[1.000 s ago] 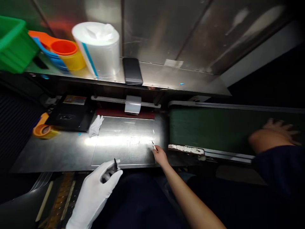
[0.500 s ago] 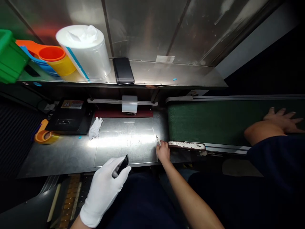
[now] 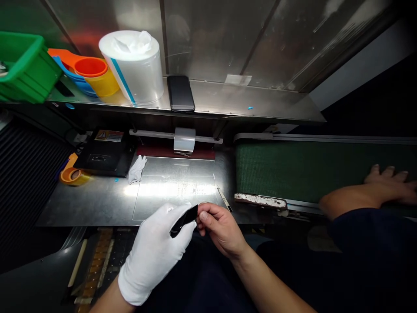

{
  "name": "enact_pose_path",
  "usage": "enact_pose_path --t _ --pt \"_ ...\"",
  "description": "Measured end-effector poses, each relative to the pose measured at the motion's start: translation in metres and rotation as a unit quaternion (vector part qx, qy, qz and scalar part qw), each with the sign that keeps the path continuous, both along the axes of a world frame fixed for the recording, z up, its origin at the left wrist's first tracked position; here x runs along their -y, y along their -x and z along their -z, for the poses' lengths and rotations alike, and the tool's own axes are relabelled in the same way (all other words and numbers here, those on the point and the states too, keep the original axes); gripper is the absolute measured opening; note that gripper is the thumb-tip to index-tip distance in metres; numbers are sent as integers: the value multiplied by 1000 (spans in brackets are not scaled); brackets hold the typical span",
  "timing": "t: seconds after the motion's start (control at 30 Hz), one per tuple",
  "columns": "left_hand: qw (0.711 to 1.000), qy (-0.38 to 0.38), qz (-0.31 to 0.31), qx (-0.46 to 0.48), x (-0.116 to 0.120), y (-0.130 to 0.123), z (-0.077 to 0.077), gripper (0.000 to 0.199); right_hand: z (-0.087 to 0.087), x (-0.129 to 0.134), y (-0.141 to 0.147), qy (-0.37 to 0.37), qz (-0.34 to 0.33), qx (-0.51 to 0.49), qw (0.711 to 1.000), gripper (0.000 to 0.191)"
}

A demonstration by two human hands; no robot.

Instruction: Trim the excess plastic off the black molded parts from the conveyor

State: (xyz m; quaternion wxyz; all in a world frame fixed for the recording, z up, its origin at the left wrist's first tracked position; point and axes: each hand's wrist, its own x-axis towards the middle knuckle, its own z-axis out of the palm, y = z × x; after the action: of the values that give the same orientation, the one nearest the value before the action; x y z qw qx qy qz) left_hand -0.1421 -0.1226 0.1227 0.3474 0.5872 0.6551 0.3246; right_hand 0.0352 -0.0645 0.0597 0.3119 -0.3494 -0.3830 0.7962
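My left hand (image 3: 159, 248), in a white glove, grips a thin glossy black panel (image 3: 187, 218) between thumb and fingers. The bare fingers of my right hand (image 3: 223, 228) are closed in a pinch at the panel's right edge; what lies between the fingertips is largely hidden. Just beyond my right hand, tweezers (image 3: 224, 198) lie on the metal bench (image 3: 97, 204), tips pointing away. A clear rectangular sheet (image 3: 172, 171) lies flat on the bench beyond both hands, with a loose white glove (image 3: 137, 169) at its left edge.
At right runs a green conveyor belt (image 3: 270, 169), with another person's hand (image 3: 389, 184) over it. A shelf behind holds a large film roll (image 3: 133, 69), a phone (image 3: 181, 93) and a green bin (image 3: 29, 69). A black box (image 3: 104, 152) and tape dispenser (image 3: 73, 175) stand left.
My right hand has let go of the tweezers, leaving them on the bench, and come left to the panel's edge. My left hand still holds the panel. The view has shifted slightly.
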Motion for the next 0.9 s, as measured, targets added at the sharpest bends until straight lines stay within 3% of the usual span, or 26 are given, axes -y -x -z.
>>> enact_pose_path --t 0.23,0.37,0.5,0.7,0.9 --pt "1000 -4 22 0 2 -3 4 14 3 3 -1 50 -11 -26 998 24" --pt "999 33 19 11 2 -5 0 20 5 5 0 61 -7 -31 998 25" --pt "988 109 13 107 -2 -3 -8 43 4 6 2 98 17 -55 994 23" --pt "929 196 0 314 2 10 -7 48 0 6 3 137 50 -89 985 24" --pt "919 197 -45 338 8 10 3 50 -4 6 5 140 68 -106 982 24"
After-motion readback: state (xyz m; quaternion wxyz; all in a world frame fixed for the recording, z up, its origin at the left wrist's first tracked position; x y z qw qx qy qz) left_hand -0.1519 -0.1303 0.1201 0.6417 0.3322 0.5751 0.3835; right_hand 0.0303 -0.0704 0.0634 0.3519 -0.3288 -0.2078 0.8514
